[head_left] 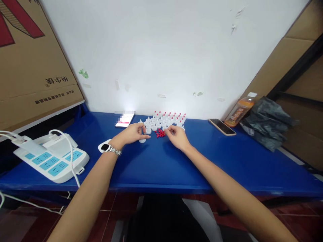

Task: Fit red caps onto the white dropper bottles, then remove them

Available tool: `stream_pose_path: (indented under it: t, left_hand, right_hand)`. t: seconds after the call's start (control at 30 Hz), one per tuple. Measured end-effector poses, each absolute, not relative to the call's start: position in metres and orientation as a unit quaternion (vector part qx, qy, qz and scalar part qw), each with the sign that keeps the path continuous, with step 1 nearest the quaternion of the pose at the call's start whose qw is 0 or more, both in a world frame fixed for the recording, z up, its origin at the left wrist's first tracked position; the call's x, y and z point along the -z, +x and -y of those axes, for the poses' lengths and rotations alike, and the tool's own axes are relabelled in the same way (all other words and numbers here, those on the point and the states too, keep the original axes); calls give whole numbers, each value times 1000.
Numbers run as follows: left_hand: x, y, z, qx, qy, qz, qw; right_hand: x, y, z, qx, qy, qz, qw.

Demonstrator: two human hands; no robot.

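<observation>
My left hand [135, 133] curls its thumb and fingers around a white nozzle cap [142, 140] at the near left of a group of similar caps. The cap's wide round base shows below my thumb. My right hand [177, 136] is closed in a pinch at the right edge of a small pile of red tips [159, 133]; whatever lies between its fingertips is too small to make out. Behind both hands stand several upright white nozzle caps [154, 128] without red tips. Farther back, rows of caps with red tips [174, 115] stand near the wall.
On the blue table [156, 168], a lit phone [125, 119] lies at back left and a dark phone [222, 127] at right. A power strip [54, 164] with white cables sits left. An orange drink bottle [239, 110] and a dark plastic bag [267, 117] are at far right.
</observation>
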State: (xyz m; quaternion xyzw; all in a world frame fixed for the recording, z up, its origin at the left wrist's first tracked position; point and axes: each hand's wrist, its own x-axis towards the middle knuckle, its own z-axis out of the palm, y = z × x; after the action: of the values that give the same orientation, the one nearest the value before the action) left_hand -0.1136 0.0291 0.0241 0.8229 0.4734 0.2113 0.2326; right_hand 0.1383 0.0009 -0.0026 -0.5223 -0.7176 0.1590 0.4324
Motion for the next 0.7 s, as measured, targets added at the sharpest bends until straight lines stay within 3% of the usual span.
stream_pose_path:
  t: [0.13, 0.5, 0.7]
  left_hand:
    - [-18, -114, -35, -207, 823, -455, 269]
    - [-11, -96, -30, -248, 825, -498, 103]
    - [-14, -96, -32, -210, 833, -512, 16]
  right_hand:
    - [-1, 133, -7, -143, -520, 724, 430]
    - [-28, 99, -70, -56, -544, 803, 236]
    - [-27, 108, -73, -52, -549, 806, 216]
